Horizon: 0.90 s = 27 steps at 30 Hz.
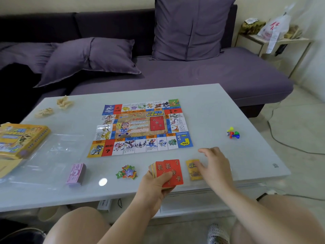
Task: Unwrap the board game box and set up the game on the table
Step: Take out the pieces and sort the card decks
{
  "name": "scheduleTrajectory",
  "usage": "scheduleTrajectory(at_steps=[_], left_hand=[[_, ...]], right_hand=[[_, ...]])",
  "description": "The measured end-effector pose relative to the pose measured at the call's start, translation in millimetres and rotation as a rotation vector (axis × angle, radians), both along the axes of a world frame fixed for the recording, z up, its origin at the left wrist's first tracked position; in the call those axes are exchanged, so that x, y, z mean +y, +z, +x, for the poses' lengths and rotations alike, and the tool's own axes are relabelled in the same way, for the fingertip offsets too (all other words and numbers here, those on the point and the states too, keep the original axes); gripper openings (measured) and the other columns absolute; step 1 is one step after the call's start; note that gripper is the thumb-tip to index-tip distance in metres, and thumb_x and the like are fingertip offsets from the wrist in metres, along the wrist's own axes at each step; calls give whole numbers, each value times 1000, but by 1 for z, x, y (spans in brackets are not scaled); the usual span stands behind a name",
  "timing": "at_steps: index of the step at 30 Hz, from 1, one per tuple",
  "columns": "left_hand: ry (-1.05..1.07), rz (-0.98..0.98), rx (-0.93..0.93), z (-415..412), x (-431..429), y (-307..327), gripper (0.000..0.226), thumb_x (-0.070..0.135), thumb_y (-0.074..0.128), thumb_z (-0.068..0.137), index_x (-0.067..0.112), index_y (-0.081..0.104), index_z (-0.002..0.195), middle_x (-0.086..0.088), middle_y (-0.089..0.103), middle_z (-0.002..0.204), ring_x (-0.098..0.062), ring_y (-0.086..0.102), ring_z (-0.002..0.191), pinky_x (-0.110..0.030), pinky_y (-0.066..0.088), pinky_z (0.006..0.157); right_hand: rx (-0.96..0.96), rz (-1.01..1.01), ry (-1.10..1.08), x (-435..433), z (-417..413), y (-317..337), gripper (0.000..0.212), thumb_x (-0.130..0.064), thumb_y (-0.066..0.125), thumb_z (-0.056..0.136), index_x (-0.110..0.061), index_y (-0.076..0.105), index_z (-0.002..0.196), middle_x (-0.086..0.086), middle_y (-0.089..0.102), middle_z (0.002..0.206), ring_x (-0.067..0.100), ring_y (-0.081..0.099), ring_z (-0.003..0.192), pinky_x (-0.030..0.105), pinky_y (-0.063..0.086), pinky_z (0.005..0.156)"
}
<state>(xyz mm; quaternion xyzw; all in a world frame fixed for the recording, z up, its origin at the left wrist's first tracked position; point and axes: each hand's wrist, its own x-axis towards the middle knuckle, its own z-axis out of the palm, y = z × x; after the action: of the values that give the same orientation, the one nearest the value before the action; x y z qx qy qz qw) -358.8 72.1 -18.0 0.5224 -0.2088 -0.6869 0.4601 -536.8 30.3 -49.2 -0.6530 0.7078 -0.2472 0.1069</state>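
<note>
The colourful game board (140, 127) lies unfolded flat in the middle of the white table (219, 106). My left hand (154, 182) grips a fanned stack of red cards (173, 171) just above the table's near edge. My right hand (216, 164) hovers with fingers spread over a small pile of yellow cards (192, 169) to the right of the red ones. A stack of pink play money (76, 174) and a heap of star-shaped tokens (127, 172) lie along the front edge. The yellow game box (21, 138) sits at the left on clear wrapping (58, 152).
Coloured pawns and a white die (233, 133) sit at the right of the board. Two crumpled paper scraps (54, 107) lie at the far left corner. A purple sofa with cushions (175, 67) stands behind the table. My bare knees are below the table's front edge.
</note>
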Motion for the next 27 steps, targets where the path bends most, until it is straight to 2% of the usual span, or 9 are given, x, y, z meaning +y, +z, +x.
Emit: scheduleTrajectory(at_steps=[2,4,6,11,13,16,19,24,27], left_hand=[[-14,5,19,-1,0,0,21,-5,60,84,6,57,102,-12,70,87,-20,69,74,-27,58,61],[-35,-4,44,-3,0,1,20,-4,60,85,6,58,101,-9,72,80,-17,70,68,-26,57,60],[-55,-24,87,-1,0,2,16,-1,57,87,7,59,102,-9,73,79,-17,70,70,-26,57,61],[11,-49,167,13,4,2,15,0,49,92,2,58,104,-14,72,83,-22,70,74,-30,58,60],[0,-97,147,16,6,2,18,-2,49,91,1,57,107,-15,72,86,-22,71,75,-28,57,60],[4,-112,108,18,6,2,20,-4,52,90,2,57,108,-14,72,86,-22,71,74,-26,56,59],[7,-98,72,19,6,1,20,-2,55,89,5,58,107,-14,72,88,-21,71,76,-25,55,59],[60,-18,128,24,3,1,16,4,55,90,3,57,106,-15,71,90,-23,68,80,-29,58,60],[43,-63,121,27,3,3,18,2,51,92,2,56,110,-16,70,93,-23,69,80,-29,58,61]], right_hand=[[-277,12,39,7,13,15,27,-31,67,85,-18,64,109,-4,60,98,12,56,81,24,41,74],[-569,264,144,11,28,30,19,-35,68,84,-19,66,95,-11,66,85,3,61,73,19,45,69],[-695,433,242,13,36,36,9,-30,70,84,-22,68,81,-14,68,68,-5,62,61,11,44,58],[-813,493,253,10,41,36,4,-26,68,86,-22,70,87,-7,72,81,-4,65,65,10,47,57],[-903,559,231,10,45,34,12,-27,68,85,-19,71,94,-1,74,89,8,70,83,25,56,77],[-1015,643,187,10,49,33,19,-23,69,85,-13,71,101,6,74,96,23,69,96,42,52,94],[-999,608,174,11,51,33,18,-22,68,85,-13,71,100,5,74,95,21,69,93,37,54,89],[-943,493,124,8,55,36,7,-22,68,86,-19,71,90,-2,74,88,9,69,78,16,48,60],[-957,499,110,5,57,38,9,-21,71,83,-18,72,91,0,74,89,13,70,83,25,54,70]])
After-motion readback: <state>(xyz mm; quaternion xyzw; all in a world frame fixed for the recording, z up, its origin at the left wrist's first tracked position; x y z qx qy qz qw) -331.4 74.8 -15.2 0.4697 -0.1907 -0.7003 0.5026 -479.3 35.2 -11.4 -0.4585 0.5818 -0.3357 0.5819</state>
